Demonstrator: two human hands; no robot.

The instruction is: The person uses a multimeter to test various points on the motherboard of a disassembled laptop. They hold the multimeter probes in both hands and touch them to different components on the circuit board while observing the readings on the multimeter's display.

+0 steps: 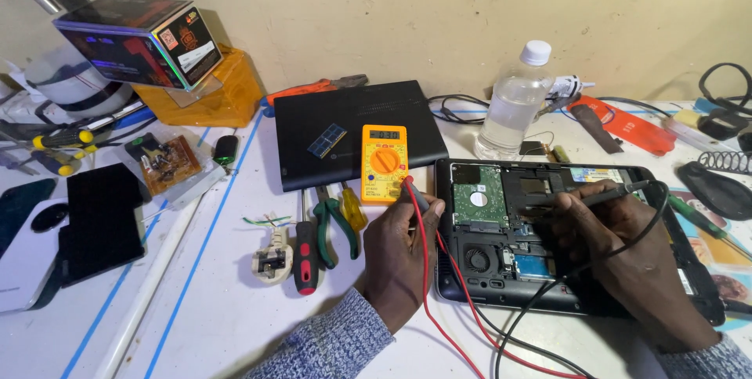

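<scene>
Black probe: right hand [627,242] pinches it like a pen, tip down inside the opened laptop [548,238] on the bench [219,301].
Red probe: left hand [399,250] is curled shut around it at the laptop's left edge.
Yellow multimeter [384,164]: lies on a closed black laptop [352,132], just above the left hand.
Doing it well: keep both tips steady, glance at the display, and keep the leads off the fan [476,258].

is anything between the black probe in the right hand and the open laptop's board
Nothing visible does: the right hand holds the black probe directly over the opened laptop, with only its own black lead trailing back across the case.
</scene>
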